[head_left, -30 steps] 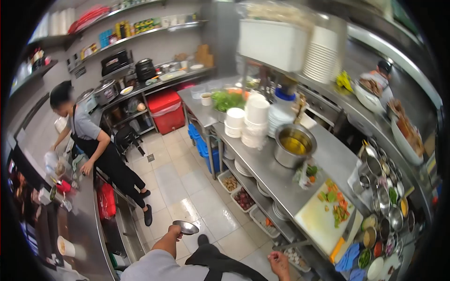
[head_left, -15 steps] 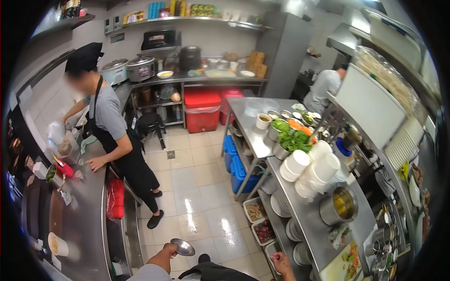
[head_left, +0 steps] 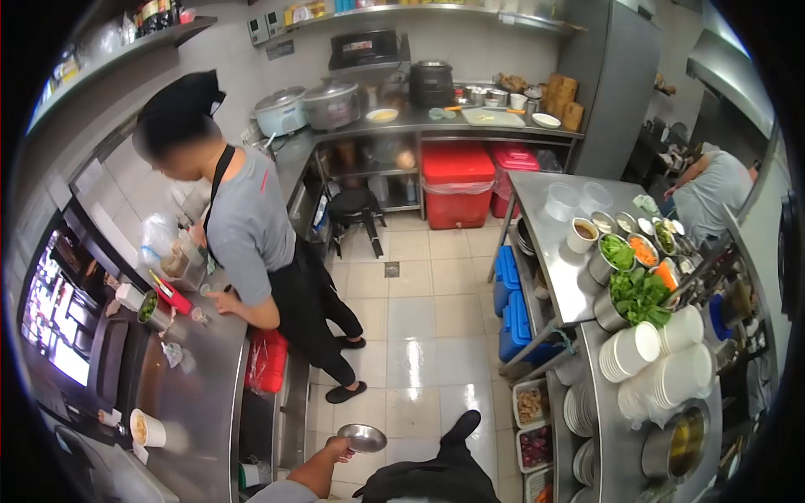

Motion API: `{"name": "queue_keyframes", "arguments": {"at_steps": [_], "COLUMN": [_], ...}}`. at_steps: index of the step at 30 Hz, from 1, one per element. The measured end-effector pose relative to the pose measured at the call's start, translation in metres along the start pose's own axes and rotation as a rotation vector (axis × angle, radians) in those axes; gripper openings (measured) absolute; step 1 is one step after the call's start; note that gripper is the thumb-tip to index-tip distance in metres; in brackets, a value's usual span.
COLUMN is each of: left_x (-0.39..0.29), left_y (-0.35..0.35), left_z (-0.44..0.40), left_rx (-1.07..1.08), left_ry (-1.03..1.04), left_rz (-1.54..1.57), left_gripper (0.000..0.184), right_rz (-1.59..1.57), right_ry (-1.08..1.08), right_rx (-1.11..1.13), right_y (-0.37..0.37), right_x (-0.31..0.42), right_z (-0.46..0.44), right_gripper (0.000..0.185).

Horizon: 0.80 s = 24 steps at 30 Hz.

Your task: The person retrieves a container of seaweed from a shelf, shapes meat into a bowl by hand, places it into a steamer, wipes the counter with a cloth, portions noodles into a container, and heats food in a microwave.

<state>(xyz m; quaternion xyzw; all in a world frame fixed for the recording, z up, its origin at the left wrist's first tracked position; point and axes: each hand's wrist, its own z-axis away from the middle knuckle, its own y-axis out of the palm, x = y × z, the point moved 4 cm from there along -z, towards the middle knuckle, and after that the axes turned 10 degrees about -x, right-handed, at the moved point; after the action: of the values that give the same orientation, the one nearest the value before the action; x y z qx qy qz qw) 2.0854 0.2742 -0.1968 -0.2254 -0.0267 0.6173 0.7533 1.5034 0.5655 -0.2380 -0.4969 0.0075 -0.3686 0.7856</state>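
Observation:
My left hand (head_left: 340,450) is closed on the edge of a small, shallow metal bowl (head_left: 363,438). The bowl is held out over the tiled floor, a little ahead of my body, and its inside looks bare. My right hand is out of the frame. My dark apron (head_left: 428,484) and one black shoe (head_left: 461,426) show at the bottom. To my left runs a steel counter (head_left: 197,411), with a paper cup of food (head_left: 148,428) at its near end.
A co-worker (head_left: 260,226) in a black apron stands at the left counter. On the right, a steel table (head_left: 553,251) bears vegetable pots, stacked white bowls (head_left: 629,352) and a large pot (head_left: 675,444). Food trays (head_left: 534,446) sit below. Red bins (head_left: 457,184) and a stool (head_left: 356,214) stand ahead.
My view has swung left, and I have come nearer the co-worker. My left hand still holds the metal bowl. My right hand has gone out of the frame.

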Motion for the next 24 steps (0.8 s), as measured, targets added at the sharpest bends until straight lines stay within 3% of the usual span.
{"name": "queue_keyframes", "arguments": {"at_steps": [2, 4, 5, 6, 7, 8, 10, 12, 14, 16, 19, 22, 23, 24], "left_x": [-0.029, -0.060, -0.076, -0.102, -0.122, -0.163, -0.243, -0.315, -0.377, -0.445, -0.551, -0.646, -0.675, -0.699], "left_y": [-0.001, 0.004, 0.000, 0.001, 0.000, 0.003, 0.011, 0.024, 0.027, 0.028, 0.021, 0.010, 0.009, 0.001], "left_z": [-0.011, -0.013, -0.013, -0.004, -0.030, -0.010, 0.036, 0.081, 0.099, 0.117, 0.151, 0.184, 0.185, 0.174], "left_rx": [-0.024, -0.037, -0.075, -0.066, -0.008, -0.198, -0.260, -0.296, -0.270, -0.254, -0.391, -0.207, -0.050, -0.043], "left_ry": [-0.010, 0.112, 0.125, 0.170, 0.152, 0.147, 0.349, 0.640, 0.667, 0.853, 0.989, 1.115, 1.119, 1.123], "left_rz": [-0.019, -0.074, -0.007, -0.079, -0.199, -0.108, -0.052, 0.093, 0.197, 0.248, 0.222, 0.394, 0.552, 0.567], "left_gripper": [0.030, 0.035, 0.038, 0.039, 0.039, 0.033, 0.030, 0.029, 0.030, 0.032, 0.029, 0.029, 0.029, 0.029], "right_rz": [0.021, 0.050, 0.054, -0.088, 0.051, 0.318, 0.246, -0.246, -0.489, -0.427, -0.639, -0.661, -0.646, -0.431], "right_ry": [-0.143, -0.372, -0.196, 0.150, -0.049, -0.317, -0.508, -0.354, -0.456, -0.340, -0.590, -0.522, -0.516, -0.532], "right_rx": [-0.030, -0.159, 0.031, 0.038, 0.111, 0.052, -0.088, -0.146, -0.160, -0.145, -0.188, -0.127, -0.118, -0.107], "right_y": [0.012, 0.016, 0.013, 0.066, -0.021, -0.074, -0.098, -0.144, -0.205, -0.289, -0.324, -0.336, -0.326, -0.305], "right_x": [0.004, 0.008, 0.019, -0.003, 0.064, 0.123, 0.183, 0.247, 0.324, 0.415, 0.492, 0.539, 0.531, 0.511], "right_z": [-0.056, -0.118, -0.152, -0.211, -0.212, -0.231, -0.305, -0.353, -0.381, -0.384, -0.448, -0.501, -0.525, -0.563], "right_gripper": [0.026, 0.026, 0.032, 0.034, 0.031, 0.029, 0.031, 0.028, 0.024, 0.020, 0.031, 0.027, 0.027, 0.027]}}
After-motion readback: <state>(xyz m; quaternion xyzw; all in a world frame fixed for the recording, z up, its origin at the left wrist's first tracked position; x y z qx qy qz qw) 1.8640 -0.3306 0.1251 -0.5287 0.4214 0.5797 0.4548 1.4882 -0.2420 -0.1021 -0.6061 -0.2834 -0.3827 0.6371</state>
